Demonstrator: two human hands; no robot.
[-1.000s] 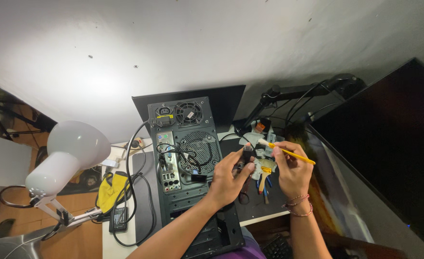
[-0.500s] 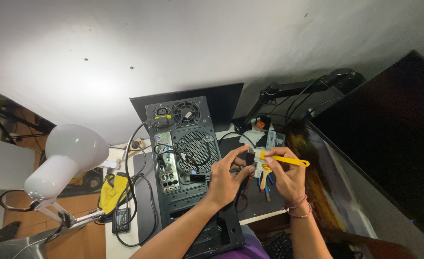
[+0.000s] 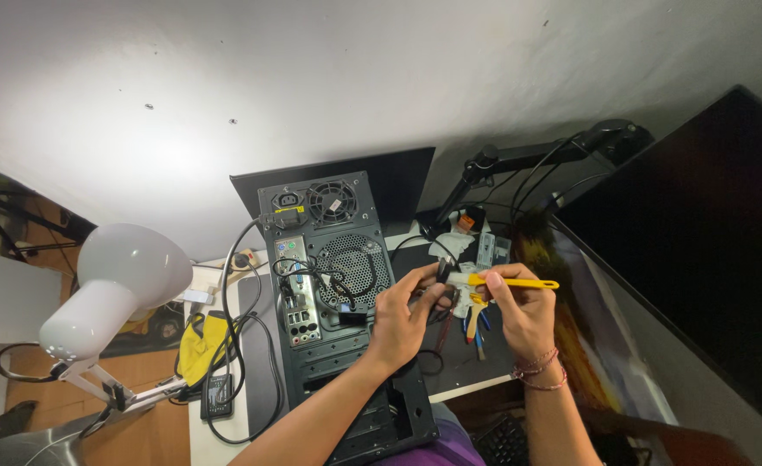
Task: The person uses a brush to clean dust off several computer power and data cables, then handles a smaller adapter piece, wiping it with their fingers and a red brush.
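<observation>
Matt black perforated metal computer case (image 3: 333,285), glossy white plastic lamp shade (image 3: 118,280), yellow plastic tool handle (image 3: 519,282).

A black computer case (image 3: 338,302) lies on the bench (image 3: 251,345), its rear panel up, with two round fan grilles and a column of ports. Black cables (image 3: 251,362) loop off its left side past a yellow cloth (image 3: 198,345) and a small black box (image 3: 217,395). A white desk lamp (image 3: 113,289) stands at the left. A dark monitor (image 3: 709,250) fills the right, and its black arm (image 3: 554,151) reaches along the white wall (image 3: 312,78).
</observation>
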